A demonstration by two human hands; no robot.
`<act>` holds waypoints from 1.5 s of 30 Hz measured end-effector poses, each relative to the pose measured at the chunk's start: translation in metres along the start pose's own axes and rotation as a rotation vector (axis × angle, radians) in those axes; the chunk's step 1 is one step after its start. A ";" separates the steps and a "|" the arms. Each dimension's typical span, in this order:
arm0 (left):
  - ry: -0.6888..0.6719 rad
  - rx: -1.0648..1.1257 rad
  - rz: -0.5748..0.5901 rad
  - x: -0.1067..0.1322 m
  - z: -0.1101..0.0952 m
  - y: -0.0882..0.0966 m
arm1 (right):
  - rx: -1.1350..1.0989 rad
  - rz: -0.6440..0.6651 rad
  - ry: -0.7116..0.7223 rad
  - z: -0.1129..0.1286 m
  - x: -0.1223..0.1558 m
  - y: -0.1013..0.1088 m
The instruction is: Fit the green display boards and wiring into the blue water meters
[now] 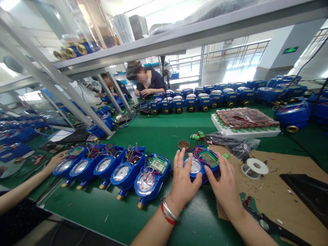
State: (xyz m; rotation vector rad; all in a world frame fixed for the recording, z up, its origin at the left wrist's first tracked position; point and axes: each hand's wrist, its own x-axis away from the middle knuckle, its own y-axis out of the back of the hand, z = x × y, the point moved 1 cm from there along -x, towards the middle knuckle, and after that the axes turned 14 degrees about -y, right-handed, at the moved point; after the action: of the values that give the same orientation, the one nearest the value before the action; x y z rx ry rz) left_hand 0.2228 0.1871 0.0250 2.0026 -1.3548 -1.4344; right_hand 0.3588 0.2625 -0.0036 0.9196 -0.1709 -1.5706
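A: Okay, hands?
B: Both clamped. The left hand (183,181) and right hand (225,186) grip the blue plastic water meter with green display board (208,158), one on each side.
A: Where's it sitting?
B: Lower centre of frame, on the green felt surface (159,133), at the edge of the brown cardboard sheet (276,194). Row of open blue meters (125,171) lower left; another person's hand (57,160) touches the far-left one.

Cardboard sheet (271,194) on green table (159,133). Solder spool (256,166) lies on it. White parts tray (243,133) behind it. Row of open blue meters (105,165) well left of it. Brass disc (183,144) near its far-left corner.
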 end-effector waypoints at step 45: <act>-0.056 0.249 -0.052 -0.001 0.005 0.002 | 0.005 0.029 -0.019 -0.003 -0.001 -0.002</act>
State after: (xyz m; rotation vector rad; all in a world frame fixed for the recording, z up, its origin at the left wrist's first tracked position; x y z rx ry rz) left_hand 0.2167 0.1884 0.0252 2.1790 -1.5851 -1.4134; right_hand 0.3589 0.2648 -0.0063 0.9020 -0.2008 -1.5529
